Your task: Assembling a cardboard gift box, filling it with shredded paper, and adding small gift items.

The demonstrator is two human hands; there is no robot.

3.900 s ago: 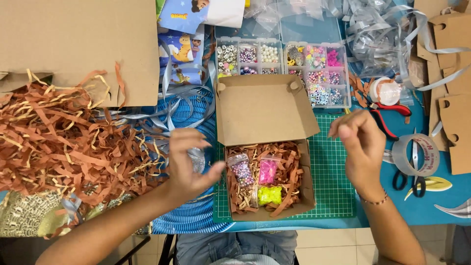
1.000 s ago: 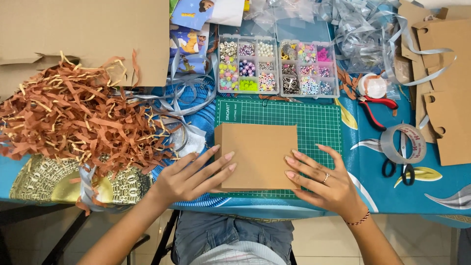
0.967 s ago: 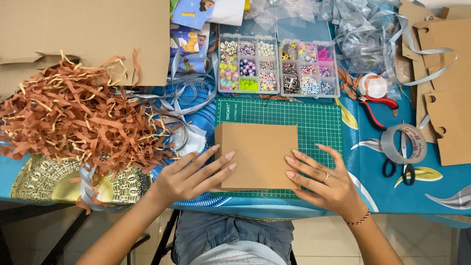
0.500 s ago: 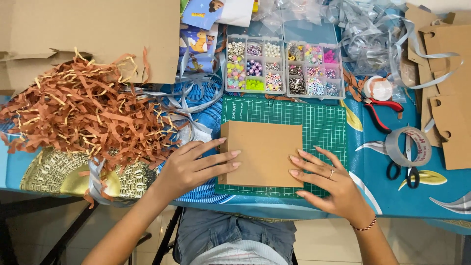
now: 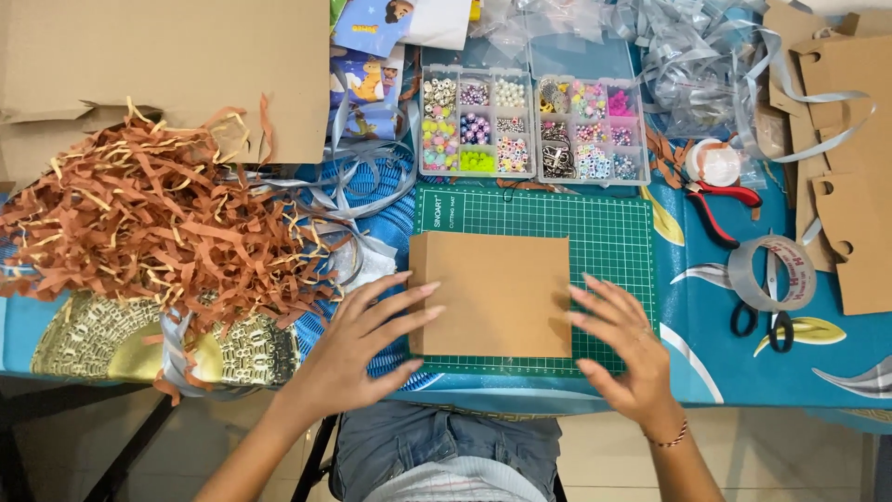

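Observation:
A shut brown cardboard box [image 5: 492, 293] lies flat on a green cutting mat [image 5: 604, 232] near the table's front edge. My left hand [image 5: 367, 339] rests at the box's left side with spread fingers, the fingertips touching its left edge. At the box's right edge sits my right hand [image 5: 618, 344], fingers apart, fingertips on the lid's right side. Neither hand grips anything.
A heap of brown paper shreds [image 5: 158, 223] fills the left. Two clear bead organisers [image 5: 530, 125] stand behind the mat. Red pliers [image 5: 715, 204], a tape roll [image 5: 771, 271], black scissors [image 5: 762, 321] and flat cardboard pieces [image 5: 850, 186] lie at the right. A large cardboard sheet [image 5: 167, 65] is at back left.
The box stood open with coloured packets inside; now its lid is down. Both hands have come onto the shut box's sides and shifted slightly along them.

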